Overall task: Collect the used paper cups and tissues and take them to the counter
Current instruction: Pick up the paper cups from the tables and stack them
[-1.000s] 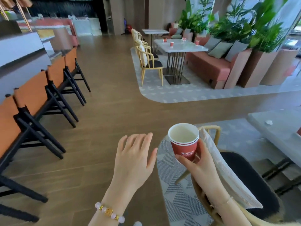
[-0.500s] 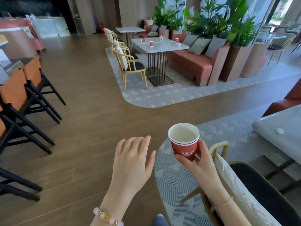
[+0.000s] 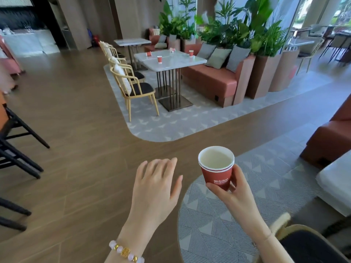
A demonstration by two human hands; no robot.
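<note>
My right hand [image 3: 235, 194] grips a red paper cup [image 3: 216, 168] near its base; two stacked rims show, so it looks like nested cups, upright, with a pale inside. My left hand [image 3: 155, 188] hovers beside it over the wooden floor, fingers relaxed and holding nothing. Far ahead, a white table [image 3: 171, 60] carries three more red cups: one upright [image 3: 159, 59], one lying on its side [image 3: 148, 53], one at the right end [image 3: 191, 53]. Something small and crumpled [image 3: 172, 50] lies near the table's back edge.
Yellow chairs [image 3: 133, 86] line the left of that table, a red sofa [image 3: 210, 78] with cushions its right. Black stool legs [image 3: 17, 141] stand along the left. A chair [image 3: 303, 243] and a white table corner [image 3: 334, 183] are close at my right. Planters stand behind.
The view has swung right and forward: the stools slid off to the left, the near chair dropped to the lower right. My hands keep the same pose with the cup.
</note>
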